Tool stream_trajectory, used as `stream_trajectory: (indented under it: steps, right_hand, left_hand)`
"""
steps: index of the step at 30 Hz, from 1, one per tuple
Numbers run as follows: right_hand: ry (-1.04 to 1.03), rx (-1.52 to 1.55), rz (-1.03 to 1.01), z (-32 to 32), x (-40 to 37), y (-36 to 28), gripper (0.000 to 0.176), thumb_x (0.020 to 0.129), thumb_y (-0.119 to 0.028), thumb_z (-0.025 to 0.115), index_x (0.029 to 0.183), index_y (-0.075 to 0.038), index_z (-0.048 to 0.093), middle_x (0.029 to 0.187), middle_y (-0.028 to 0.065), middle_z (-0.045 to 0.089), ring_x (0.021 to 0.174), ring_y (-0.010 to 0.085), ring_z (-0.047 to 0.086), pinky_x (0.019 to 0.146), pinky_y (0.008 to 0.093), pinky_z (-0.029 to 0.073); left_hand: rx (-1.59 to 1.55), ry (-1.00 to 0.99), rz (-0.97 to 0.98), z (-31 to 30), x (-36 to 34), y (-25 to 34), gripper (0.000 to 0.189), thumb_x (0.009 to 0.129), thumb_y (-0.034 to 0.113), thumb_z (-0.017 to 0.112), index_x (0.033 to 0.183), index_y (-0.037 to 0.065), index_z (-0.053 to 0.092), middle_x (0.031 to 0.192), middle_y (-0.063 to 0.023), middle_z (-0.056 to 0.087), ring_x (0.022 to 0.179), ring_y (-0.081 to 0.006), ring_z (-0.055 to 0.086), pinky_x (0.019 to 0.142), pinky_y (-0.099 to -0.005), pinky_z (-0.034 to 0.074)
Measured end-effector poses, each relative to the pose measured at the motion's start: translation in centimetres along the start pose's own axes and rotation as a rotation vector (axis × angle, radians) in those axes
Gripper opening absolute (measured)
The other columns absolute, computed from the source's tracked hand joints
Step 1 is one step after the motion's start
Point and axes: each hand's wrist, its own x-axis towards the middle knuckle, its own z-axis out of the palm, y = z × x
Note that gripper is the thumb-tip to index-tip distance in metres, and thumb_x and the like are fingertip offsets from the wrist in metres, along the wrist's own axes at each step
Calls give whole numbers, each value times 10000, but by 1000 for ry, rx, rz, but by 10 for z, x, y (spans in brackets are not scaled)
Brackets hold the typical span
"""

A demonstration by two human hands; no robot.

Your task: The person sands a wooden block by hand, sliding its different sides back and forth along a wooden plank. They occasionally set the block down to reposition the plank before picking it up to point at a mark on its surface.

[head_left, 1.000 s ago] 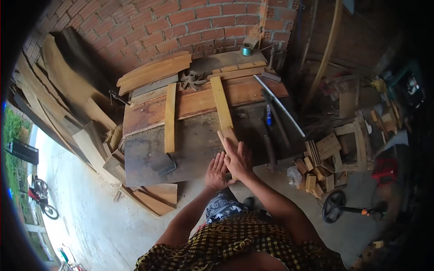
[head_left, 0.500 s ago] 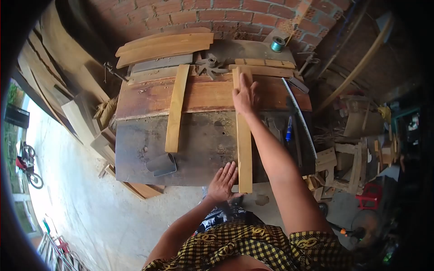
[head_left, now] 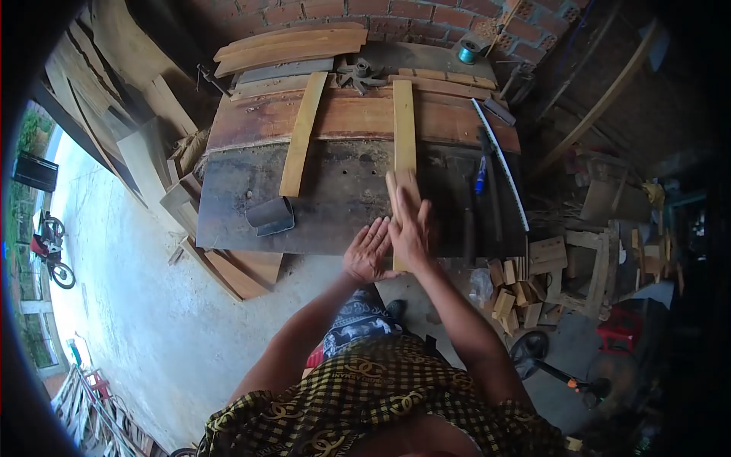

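Note:
A pale wooden strip (head_left: 404, 122) lies lengthwise on the dark workbench (head_left: 228, 179), its near end at the front edge. My right hand (head_left: 412, 232) grips a small wooden block (head_left: 403, 183) on top of this strip, index finger stretched along it; the block's underside is hidden. Beside the strip's near end, my left hand (head_left: 369, 251) lies flat with fingers extended, its thumb reaching toward the strip. A second wooden strip (head_left: 304, 133) rests to the left. Near it is a curled grey sheet (head_left: 270, 217) that looks like sandpaper.
To the right lie a blue marker (head_left: 480, 175), a long metal rule (head_left: 502, 164) and dark tools. A star-shaped metal piece (head_left: 361, 74), stacked boards (head_left: 293, 47) and a spool (head_left: 469, 52) occupy the back, before a brick wall (head_left: 320, 9). Wood offcuts (head_left: 518, 293) are piled on the floor.
My right hand has drawn the block along the strip toward my body, ending close to my left hand. The left hand stays by the near end. The view has shifted.

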Motion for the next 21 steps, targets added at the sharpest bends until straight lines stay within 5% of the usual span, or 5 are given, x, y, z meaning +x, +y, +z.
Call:
stream_trajectory:
  steps: [3,7,17,21]
  right_hand:
    - [-62,-4,-58,-34,-70,-1,741,797,-236,679,1483,-203,398,1119,218,466,981,402,552,817,496,473]
    - [-94,39,-59,-38,-64,3,754,785,-211,693,1482,-212,405,1104,228,468,967,410,557,804,496,486]
    - [37,26,88,29,162,10,698,840,-291,636,1489,-266,380,1226,298,459,1120,489,518,893,530,473]
    - [-165,104,228,26,241,-5,688,879,-304,565,1518,-281,309,1425,366,329,1193,525,512,942,567,445]
  left_hand:
    - [36,40,8,3,3,2,1026,718,728,612,1451,36,420,1544,-171,358,1447,-312,322,1165,-451,259]
    - [84,64,31,-1,4,1,1018,728,729,598,1456,41,414,1547,-172,352,1447,-315,320,1166,-450,257]
    - [49,-27,-3,-2,2,-1,1083,754,805,536,1480,19,367,1573,-169,305,1468,-276,284,1189,-405,205]
    - [31,-91,-26,-5,2,-2,1075,776,806,497,1499,28,336,1585,-166,280,1480,-278,255,1195,-398,181]
